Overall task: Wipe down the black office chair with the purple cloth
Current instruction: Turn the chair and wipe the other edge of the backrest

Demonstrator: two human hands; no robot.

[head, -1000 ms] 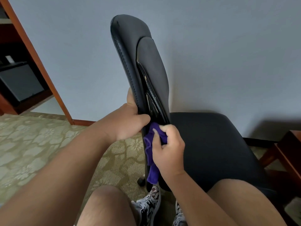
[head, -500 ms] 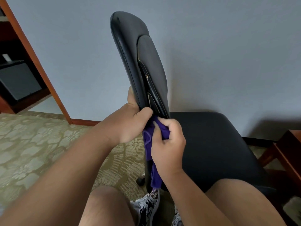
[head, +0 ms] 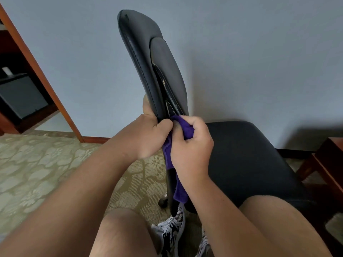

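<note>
At far left stands a reddish wooden door frame (head: 38, 71) over patterned beige carpet (head: 37, 173). The left hand (head: 148, 138) grips the lower backrest edge of the black leather office chair (head: 141, 58), thumb in front and fingers (head: 145, 106) curled behind. Just beside it, the right hand (head: 191, 151) closes its fingers (head: 199, 125) around the bunched purple fabric cloth (head: 182, 125), pressing it against the backrest's base. The cloth's tail hangs below the wrist.
</note>
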